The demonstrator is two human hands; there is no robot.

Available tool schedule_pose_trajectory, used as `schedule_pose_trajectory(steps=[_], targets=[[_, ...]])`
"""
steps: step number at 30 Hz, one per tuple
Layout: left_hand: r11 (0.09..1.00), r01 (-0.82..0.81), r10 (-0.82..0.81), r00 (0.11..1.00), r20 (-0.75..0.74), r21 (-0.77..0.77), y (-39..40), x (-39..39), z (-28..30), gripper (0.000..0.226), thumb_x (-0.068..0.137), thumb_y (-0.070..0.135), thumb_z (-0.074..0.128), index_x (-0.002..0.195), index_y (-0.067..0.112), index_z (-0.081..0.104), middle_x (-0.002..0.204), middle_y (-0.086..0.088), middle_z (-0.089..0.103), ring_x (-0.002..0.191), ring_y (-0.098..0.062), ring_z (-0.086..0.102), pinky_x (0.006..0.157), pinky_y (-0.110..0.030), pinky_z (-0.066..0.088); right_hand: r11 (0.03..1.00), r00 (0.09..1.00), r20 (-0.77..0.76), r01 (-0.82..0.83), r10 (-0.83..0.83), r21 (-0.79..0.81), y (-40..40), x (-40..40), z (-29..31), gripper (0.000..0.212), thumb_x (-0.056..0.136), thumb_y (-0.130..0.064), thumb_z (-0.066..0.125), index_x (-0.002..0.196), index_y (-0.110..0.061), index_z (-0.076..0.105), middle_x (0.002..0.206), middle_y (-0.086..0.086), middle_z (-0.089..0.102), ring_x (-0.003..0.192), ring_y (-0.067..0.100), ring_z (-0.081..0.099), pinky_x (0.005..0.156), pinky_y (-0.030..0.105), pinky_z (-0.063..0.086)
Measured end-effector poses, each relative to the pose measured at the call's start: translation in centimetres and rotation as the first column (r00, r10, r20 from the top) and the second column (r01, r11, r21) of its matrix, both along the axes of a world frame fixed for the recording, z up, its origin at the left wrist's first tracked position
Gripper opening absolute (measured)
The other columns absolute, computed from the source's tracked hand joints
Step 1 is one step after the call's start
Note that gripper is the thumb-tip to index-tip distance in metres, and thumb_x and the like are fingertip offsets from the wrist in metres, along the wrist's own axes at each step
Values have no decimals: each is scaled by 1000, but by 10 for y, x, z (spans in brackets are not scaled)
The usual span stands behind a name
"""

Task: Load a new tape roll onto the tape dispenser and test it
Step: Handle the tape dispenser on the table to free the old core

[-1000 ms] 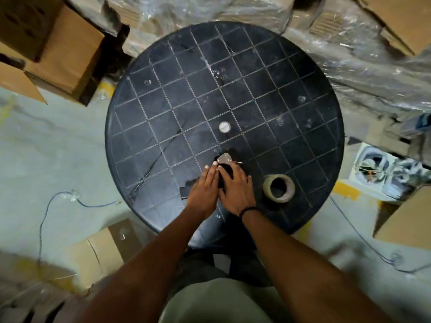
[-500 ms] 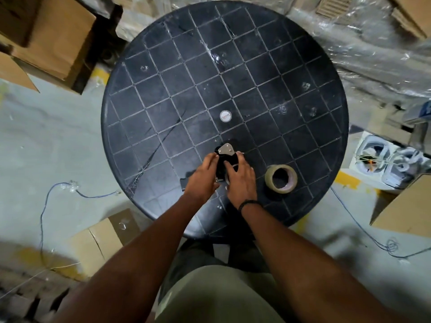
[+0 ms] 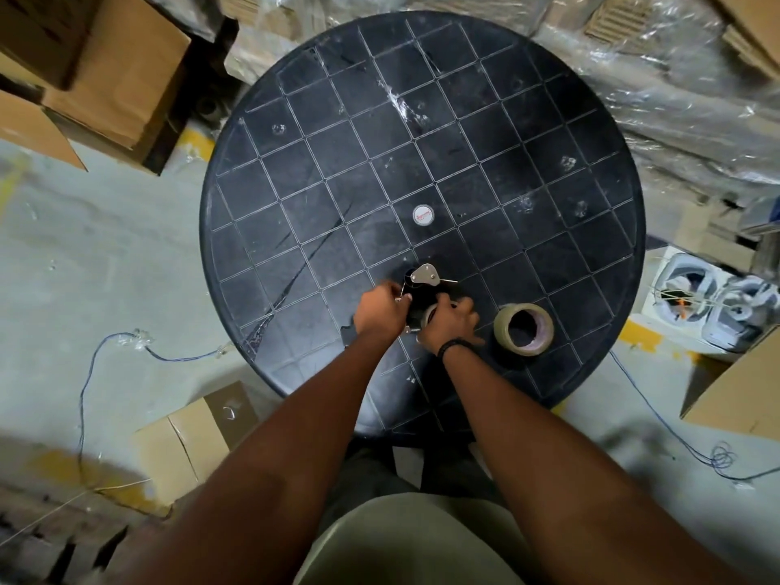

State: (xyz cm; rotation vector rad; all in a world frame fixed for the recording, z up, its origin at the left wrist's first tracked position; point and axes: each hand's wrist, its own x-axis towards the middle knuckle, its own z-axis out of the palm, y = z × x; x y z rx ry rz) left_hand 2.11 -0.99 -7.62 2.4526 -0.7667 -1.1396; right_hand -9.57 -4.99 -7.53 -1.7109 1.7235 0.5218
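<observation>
Round black bench (image 3: pixel 548 204), cartons around. Dispenser (image 3: pixel 423 289) near front edge, both my hands gripping it: left (image 3: pixel 382 311), right (image 3: pixel 449 327). Roll (image 3: pixel 523 329) lay just right, untouched. Advice: steady frame, free old core first.

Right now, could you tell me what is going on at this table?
A person stands at a round black table, both hands on a black tape dispenser. The left hand steadies it and the right hand works at a pale core on it. A full tape roll lies flat beside the right hand, not yet loaded.
</observation>
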Motion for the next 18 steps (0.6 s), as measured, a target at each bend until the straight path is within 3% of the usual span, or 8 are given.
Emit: schedule_pose_trajectory(steps=[3,6,10,13,18], targets=[[999,11,-13,999,37,49,-8,1,1,28,86,46,58,100,26,71,100,-14,73,97,-37,68,78,-38,56,1000,996,91,20,-21,11,1,-5,-3,65,76,-25,77,134,-24,46,141,14,29,126,42,38,101,51,49],[997,4,-8,999,41,76,-7,1,-1,32,82,42,57,97,19,73,99,-17,73,94,-39,67,76,-37,55,1000,989,147,-2,6,-29,4,-14,-6,71,72,-29,81,134,-27,48,143,15,29,125,41,39,101,50,49],[999,8,-13,994,105,44,4,-3,-4,37,78,47,52,89,18,72,85,-15,72,84,-40,68,68,-34,53,999,985,164,-39,44,-38,10,-21,-5,71,71,-29,81,135,-27,49,153,16,22,129,43,38,104,48,47],[999,-5,1,994,113,31,6,-5,-3,30,80,38,53,87,14,70,84,-17,71,82,-41,67,67,-36,53,996,988,143,-57,65,-63,15,-20,-1,68,74,-27,80,134,-28,49,155,15,15,127,43,42,100,48,51],[974,-204,200,979,47,98,1,9,-11,29,83,26,51,91,6,71,95,-23,71,93,-43,67,72,-38,52,999,992,122,-40,43,-27,11,-18,1,69,74,-32,83,133,-29,47,155,15,18,125,44,45,97,49,53]])
